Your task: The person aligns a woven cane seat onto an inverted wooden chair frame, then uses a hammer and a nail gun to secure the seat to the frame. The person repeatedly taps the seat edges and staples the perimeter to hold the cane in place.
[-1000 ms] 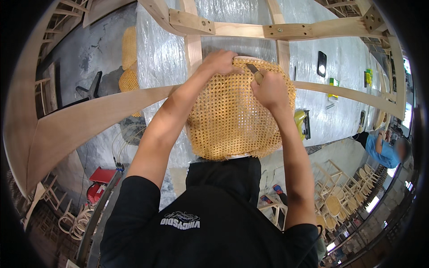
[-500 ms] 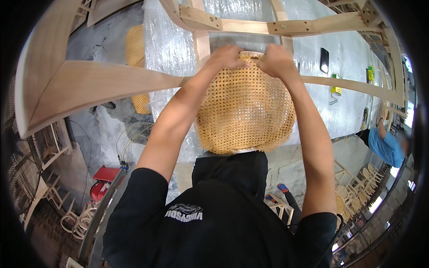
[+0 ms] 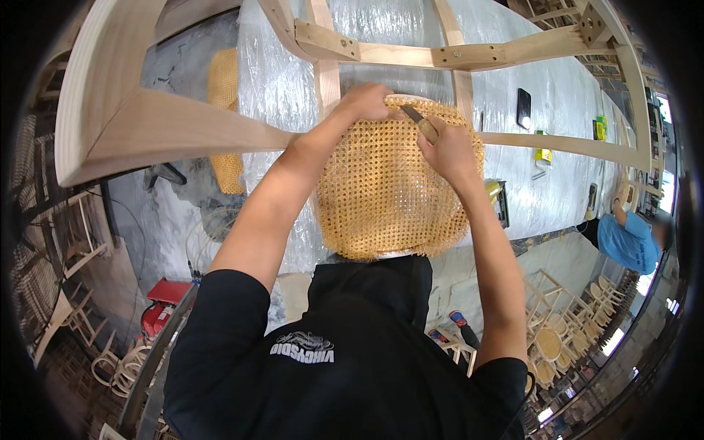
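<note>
A rounded panel of woven cane webbing (image 3: 396,183) lies in front of my body, its edges frayed, over a pale rim that shows at the far and near sides. My left hand (image 3: 367,103) grips the webbing's far left edge, fingers curled. In my right hand (image 3: 449,154), closed around the wooden handle, is a knife (image 3: 415,116) with a short dark blade. The blade points toward the far left and its tip is beside my left fingertips, over the webbing. Whether the tip touches the cane I cannot tell.
A wooden chair frame (image 3: 396,55) arches around the panel on a plastic-covered table (image 3: 271,88). A phone (image 3: 523,108) and yellow-green packets (image 3: 543,150) lie on the right. More cane webbing (image 3: 224,81) is at the left. A person in blue (image 3: 627,242) stands far right.
My right hand has drawn back from the far edge toward me, and the knife now shows in it. My left hand stays at the far edge. The view has shifted slightly.
</note>
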A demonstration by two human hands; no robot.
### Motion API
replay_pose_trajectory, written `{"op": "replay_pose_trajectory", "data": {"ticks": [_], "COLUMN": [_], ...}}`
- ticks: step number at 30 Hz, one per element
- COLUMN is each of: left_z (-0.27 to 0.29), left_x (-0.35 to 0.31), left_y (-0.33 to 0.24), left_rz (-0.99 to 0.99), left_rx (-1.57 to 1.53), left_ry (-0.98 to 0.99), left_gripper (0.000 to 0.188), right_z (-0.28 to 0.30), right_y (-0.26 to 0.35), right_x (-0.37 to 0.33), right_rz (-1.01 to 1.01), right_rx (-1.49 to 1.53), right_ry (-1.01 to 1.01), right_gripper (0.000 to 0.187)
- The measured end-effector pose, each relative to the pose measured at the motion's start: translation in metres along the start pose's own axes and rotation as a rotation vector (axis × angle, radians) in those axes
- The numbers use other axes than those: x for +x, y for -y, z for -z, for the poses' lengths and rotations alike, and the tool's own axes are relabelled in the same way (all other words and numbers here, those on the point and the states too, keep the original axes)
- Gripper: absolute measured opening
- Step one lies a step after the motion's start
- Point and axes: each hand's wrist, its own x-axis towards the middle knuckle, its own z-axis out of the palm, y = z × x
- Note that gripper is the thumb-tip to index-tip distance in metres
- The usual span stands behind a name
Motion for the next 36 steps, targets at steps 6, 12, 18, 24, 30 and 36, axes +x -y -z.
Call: {"op": "replay_pose_trajectory", "data": {"ticks": [6, 12, 18, 24, 30, 36], "left_z": [-0.002, -0.01, -0.008, -0.001, -0.003, 0.004], "left_x": [0.003, 0.001, 0.002, -0.006, -0.023, -0.025], "left_y": [-0.005, -0.001, -0.002, -0.02, 0.002, -0.007], "left_rz": [0.053, 0.013, 0.055, -0.035, 0.017, -0.026], "left_rx": [0.035, 0.013, 0.034, 0.235, 0.226, 0.221], "left_ry": [-0.018, -0.039, -0.067, -0.141, -0.16, -0.133], "left_gripper": [0.072, 0.072, 0.07, 0.072, 0.067, 0.063], "right_z": [-0.017, -0.026, -0.002, 0.003, 0.003, -0.024], "right_y": [0.001, 0.001, 0.019, -0.032, 0.006, 0.001], "right_x": [0.0, 0.014, 0.074, 0.042, -0.009, -0.012], "right_rz": [-0.038, 0.059, 0.107, 0.333, -0.115, 0.024], "right_rx": [-0.016, -0.093, -0.244, -0.351, 0.046, 0.078], "right_ry": [-0.042, -0.01, 0.002, 0.012, 0.0, -0.084], "right_gripper": [0.024, 0.026, 0.03, 0.029, 0.036, 0.038]}}
